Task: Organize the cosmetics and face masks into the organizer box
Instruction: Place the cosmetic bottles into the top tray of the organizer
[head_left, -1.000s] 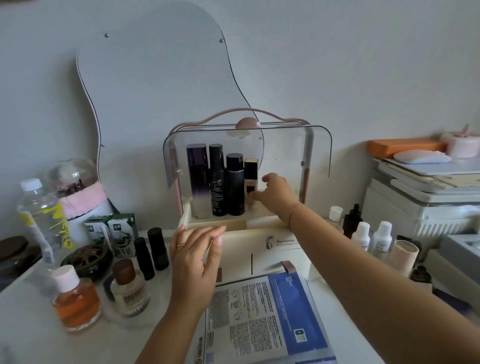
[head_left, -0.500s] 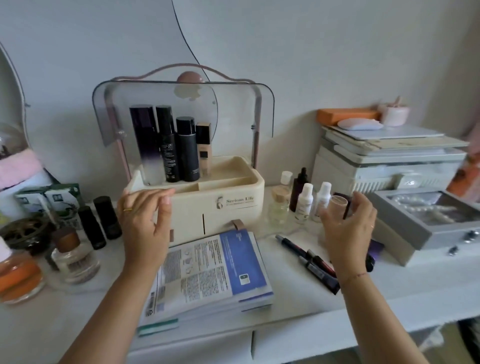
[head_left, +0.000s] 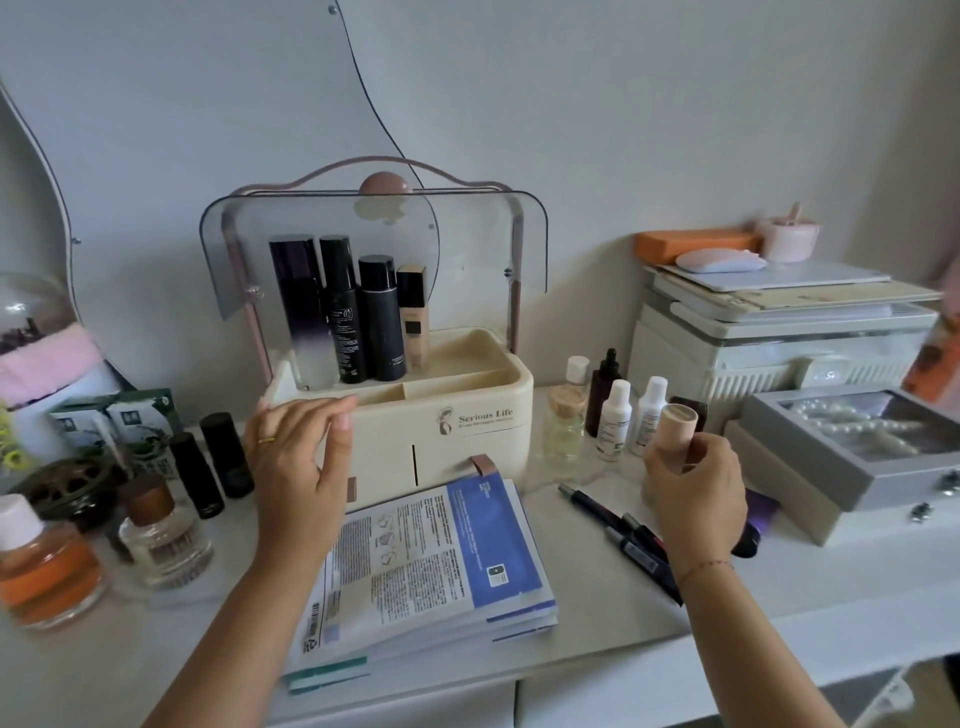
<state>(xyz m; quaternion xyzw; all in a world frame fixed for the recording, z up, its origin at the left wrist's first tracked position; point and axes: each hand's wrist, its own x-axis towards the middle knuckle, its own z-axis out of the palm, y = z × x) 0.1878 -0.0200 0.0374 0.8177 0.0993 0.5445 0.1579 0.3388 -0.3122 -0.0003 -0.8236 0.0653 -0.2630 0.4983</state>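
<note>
Gripping a peach tube (head_left: 675, 435) in my right hand (head_left: 698, 496), I'm resting my open left hand (head_left: 298, 462) against the organizer box (head_left: 467, 431) on the white worktop (head_left: 597, 597), face masks (head_left: 431, 566) lying stacked just before it, pale wall (head_left: 675, 104) standing behind.

Wall: I see a plain pale grey wall (head_left: 675, 104) behind everything.
Mirror: a wavy-edged mirror (head_left: 208, 104) hangs flat against it, on my left.
Table: a white table (head_left: 613, 587) runs across; drawer fronts show under its near edge.
Light: soft, even daylight, no hard shadows.
</note>
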